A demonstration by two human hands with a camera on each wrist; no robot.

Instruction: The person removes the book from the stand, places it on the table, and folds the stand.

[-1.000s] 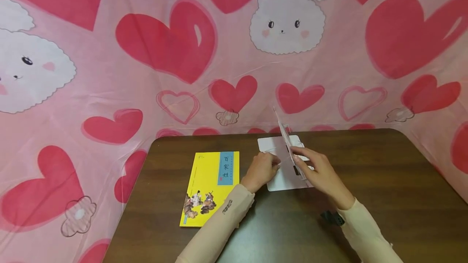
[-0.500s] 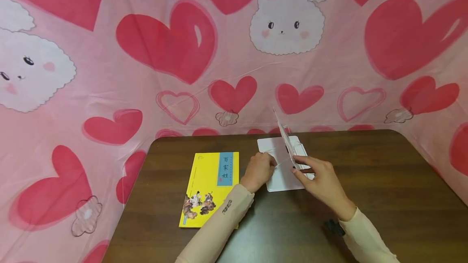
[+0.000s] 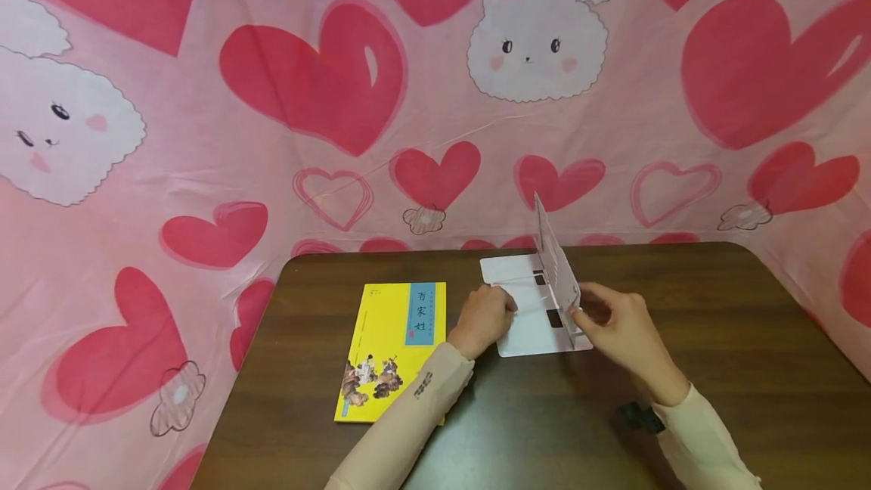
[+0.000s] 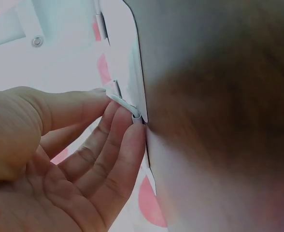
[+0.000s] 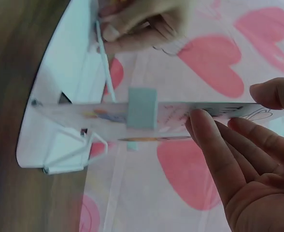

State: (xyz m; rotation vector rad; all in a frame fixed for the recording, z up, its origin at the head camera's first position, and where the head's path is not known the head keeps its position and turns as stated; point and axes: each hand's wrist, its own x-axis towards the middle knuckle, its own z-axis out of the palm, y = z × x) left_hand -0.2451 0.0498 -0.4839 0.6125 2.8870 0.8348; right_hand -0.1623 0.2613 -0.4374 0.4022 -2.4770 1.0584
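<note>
A white folding book stand (image 3: 520, 324) lies with its flat base on the dark wooden table. Its thin back panel (image 3: 559, 274) stands steeply up from the base. My left hand (image 3: 485, 320) is at the base's left side, and in the left wrist view its thumb and fingers pinch the end of a white wire rod (image 4: 125, 104). On the right, my right hand (image 3: 626, 327) holds the panel's near edge between thumb and fingers. The right wrist view shows the panel nearly edge-on, with a pale blue clip (image 5: 142, 108) and a bent wire leg (image 5: 67, 169).
A yellow book (image 3: 384, 346) with a blue title strip lies flat left of the stand, partly under my left forearm. A small black object (image 3: 641, 417) is by my right sleeve. A pink heart-patterned cloth (image 3: 340, 112) hangs behind the table (image 3: 517, 414).
The back panel has moved to the right, uncovering dark cutouts in the base. My right hand has gone right with it. My left hand stays about where it was.
</note>
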